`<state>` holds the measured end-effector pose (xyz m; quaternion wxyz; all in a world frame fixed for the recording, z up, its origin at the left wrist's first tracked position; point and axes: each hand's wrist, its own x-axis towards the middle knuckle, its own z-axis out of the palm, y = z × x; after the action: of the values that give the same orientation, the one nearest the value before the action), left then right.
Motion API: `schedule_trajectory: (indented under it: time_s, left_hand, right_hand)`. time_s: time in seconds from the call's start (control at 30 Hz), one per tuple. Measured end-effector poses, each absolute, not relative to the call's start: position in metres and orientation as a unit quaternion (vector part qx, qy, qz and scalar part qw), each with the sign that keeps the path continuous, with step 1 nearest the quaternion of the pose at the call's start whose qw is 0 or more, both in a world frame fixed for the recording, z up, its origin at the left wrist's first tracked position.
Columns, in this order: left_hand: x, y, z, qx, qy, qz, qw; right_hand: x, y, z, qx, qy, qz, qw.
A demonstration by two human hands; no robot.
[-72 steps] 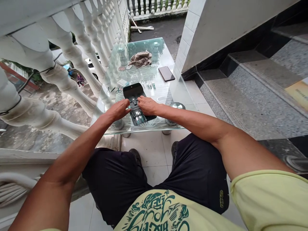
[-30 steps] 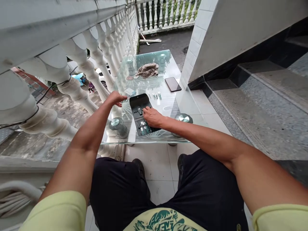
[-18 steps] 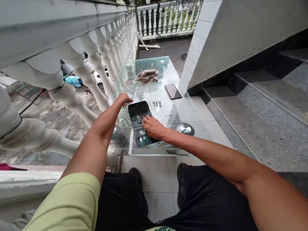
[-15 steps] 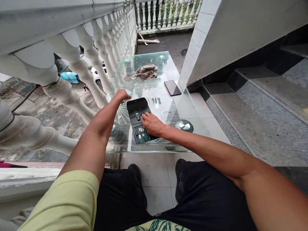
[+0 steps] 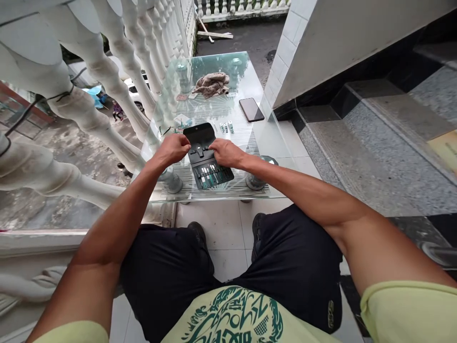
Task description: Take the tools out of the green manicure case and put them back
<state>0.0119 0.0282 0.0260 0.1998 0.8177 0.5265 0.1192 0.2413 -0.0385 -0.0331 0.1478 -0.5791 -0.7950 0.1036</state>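
A black manicure case (image 5: 199, 164) lies unfolded on the glass table, with several slim tools (image 5: 210, 174) slotted in its near half and dark loops on the far half. My left hand (image 5: 174, 147) is at the case's left edge, fingertips pinched together; whatever they hold is too small to make out. Over the right edge, my right hand (image 5: 228, 153) has its curled fingers closed on the case beside the loops. Three nail clippers (image 5: 226, 127) lie in a row beyond the case. Small scissors (image 5: 181, 125) rest past my left hand.
The glass table (image 5: 274, 143) stands between a white baluster railing (image 5: 117, 90) on the left and stone steps (image 5: 357, 138) on the right. A phone (image 5: 251, 110) and a crumpled brown cloth (image 5: 211, 85) lie farther back. My knees are below the near edge.
My left hand has drawn back from beside the scissors to the case's left edge. My right hand has shifted slightly up along the case. The view has tilted downward.
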Motion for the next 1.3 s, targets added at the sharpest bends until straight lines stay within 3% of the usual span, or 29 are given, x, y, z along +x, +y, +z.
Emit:
schedule_trajectory:
  time_s: [0.13,0.43,0.63,0.83,1.3]
  left_hand:
    - [0.001,0.007,0.012,0.822,0.523,0.106,0.202]
    - [-0.008,-0.011,0.011,0.805,0.565,0.078,0.162]
    - [-0.001,-0.019,0.015,0.724,0.620,0.042,0.299]
    - [0.016,-0.024,0.004,0.726,0.625,0.015,0.287]
    - [0.043,-0.027,0.000,0.746,0.626,0.002,0.226]
  right_hand:
    - [0.265,-0.036,-0.023,-0.623,-0.748,0.096,0.205]
    - [0.280,-0.066,0.009,-0.686,-0.688,0.171,0.164]
    - [0.263,-0.090,0.016,-0.684,-0.686,0.242,0.050]
    - [0.245,-0.098,0.001,-0.621,-0.763,0.172,-0.053]
    - [0.240,-0.100,-0.019,-0.606,-0.785,0.105,-0.065]
